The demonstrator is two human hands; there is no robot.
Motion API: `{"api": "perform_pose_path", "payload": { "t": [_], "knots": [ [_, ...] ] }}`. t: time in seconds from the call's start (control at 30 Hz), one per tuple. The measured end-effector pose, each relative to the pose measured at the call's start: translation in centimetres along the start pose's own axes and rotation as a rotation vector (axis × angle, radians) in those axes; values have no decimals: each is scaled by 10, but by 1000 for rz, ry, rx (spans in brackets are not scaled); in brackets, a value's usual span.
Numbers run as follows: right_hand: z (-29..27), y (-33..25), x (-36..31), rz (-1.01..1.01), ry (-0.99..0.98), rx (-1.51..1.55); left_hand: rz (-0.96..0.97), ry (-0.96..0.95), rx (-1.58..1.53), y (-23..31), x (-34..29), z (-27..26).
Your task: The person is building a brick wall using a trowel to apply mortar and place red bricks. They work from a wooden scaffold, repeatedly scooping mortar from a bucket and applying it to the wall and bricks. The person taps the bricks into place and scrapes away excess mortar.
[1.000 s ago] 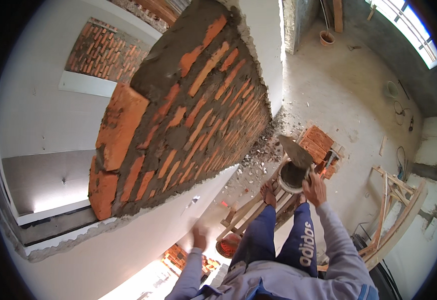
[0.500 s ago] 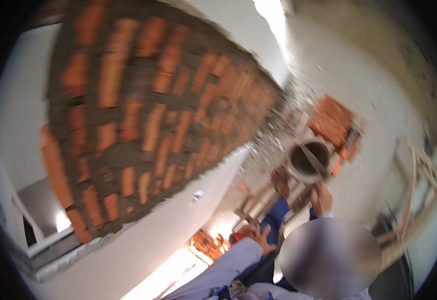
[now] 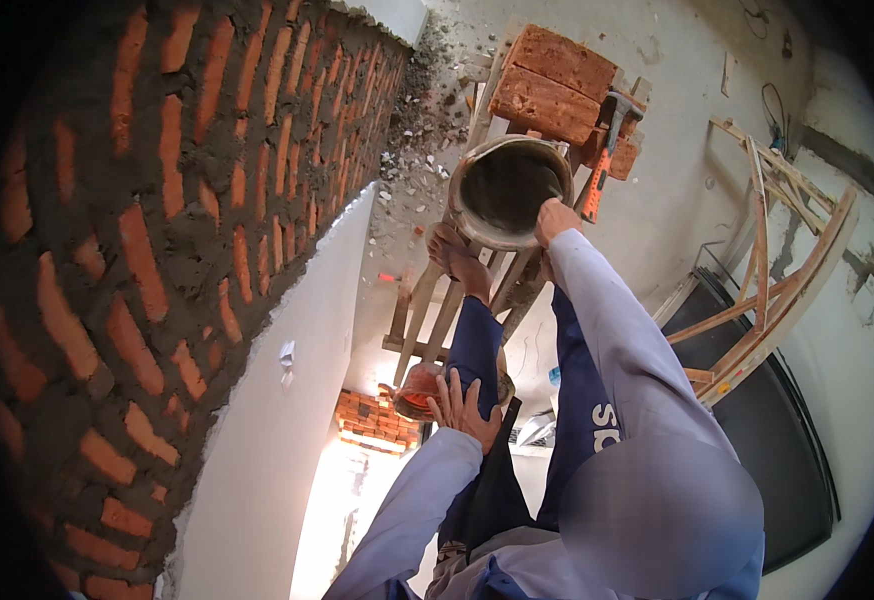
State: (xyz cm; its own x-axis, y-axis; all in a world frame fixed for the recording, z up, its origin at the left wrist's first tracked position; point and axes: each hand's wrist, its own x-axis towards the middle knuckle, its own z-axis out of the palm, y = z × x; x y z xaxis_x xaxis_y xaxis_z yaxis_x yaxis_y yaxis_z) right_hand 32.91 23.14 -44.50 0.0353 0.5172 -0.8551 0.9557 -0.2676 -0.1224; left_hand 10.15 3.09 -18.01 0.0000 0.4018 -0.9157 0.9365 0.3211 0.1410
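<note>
My right hand point(image 3: 558, 222) is closed at the near right rim of a round mortar bucket point(image 3: 464, 212). It grips a trowel point(image 3: 555, 191), of which only a sliver shows; the blade is down in the bucket. Wet grey mortar point(image 3: 510, 190) lies inside. My left hand point(image 3: 465, 412) rests with fingers spread on my left leg, in dark blue trousers, and holds nothing. One bare foot point(image 3: 459, 258) stands on the planks against the bucket's near side.
Stacked red bricks point(image 3: 547, 85) sit beyond the bucket, with an orange-handled hammer point(image 3: 607, 155) beside them. A brick wall point(image 3: 172, 150) with rough mortar joints rises at left. Wooden planks point(image 3: 422, 310) lie underfoot. At right stand a wooden frame point(image 3: 757, 230) and a dark panel point(image 3: 777, 450).
The trowel blade, earlier slanting across the bucket's mouth, has gone down into it with my right hand at the rim. My left hand stays on my leg. The view has shifted.
</note>
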Motion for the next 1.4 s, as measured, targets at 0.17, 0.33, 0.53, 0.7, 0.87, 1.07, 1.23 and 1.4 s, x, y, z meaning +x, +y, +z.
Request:
{"api": "perform_pose_path", "payload": {
  "t": [0.17,0.33,0.53,0.7,0.87,1.07,1.23,1.4],
  "knots": [
    [13,-20,1,-7,-169,176,-31,-39,-43,11,-2,3],
    [58,4,10,-27,-218,612,-12,-28,-17,9,2,0],
    [66,43,-26,-74,-197,918,18,13,-11,8,5,-6],
    [16,71,-101,-275,-153,846,83,183,-91,-2,2,0],
    [-191,19,-235,-454,-181,511,-23,137,-69,-42,-16,11],
    [-458,-137,-355,-967,281,51,86,225,-345,-84,-27,-28],
    [-603,-283,-442,-1157,412,-47,-78,277,-334,-109,-69,-69],
    [-673,-357,-462,-1213,736,-258,-210,436,-691,-151,-81,-25]
  ]
}}
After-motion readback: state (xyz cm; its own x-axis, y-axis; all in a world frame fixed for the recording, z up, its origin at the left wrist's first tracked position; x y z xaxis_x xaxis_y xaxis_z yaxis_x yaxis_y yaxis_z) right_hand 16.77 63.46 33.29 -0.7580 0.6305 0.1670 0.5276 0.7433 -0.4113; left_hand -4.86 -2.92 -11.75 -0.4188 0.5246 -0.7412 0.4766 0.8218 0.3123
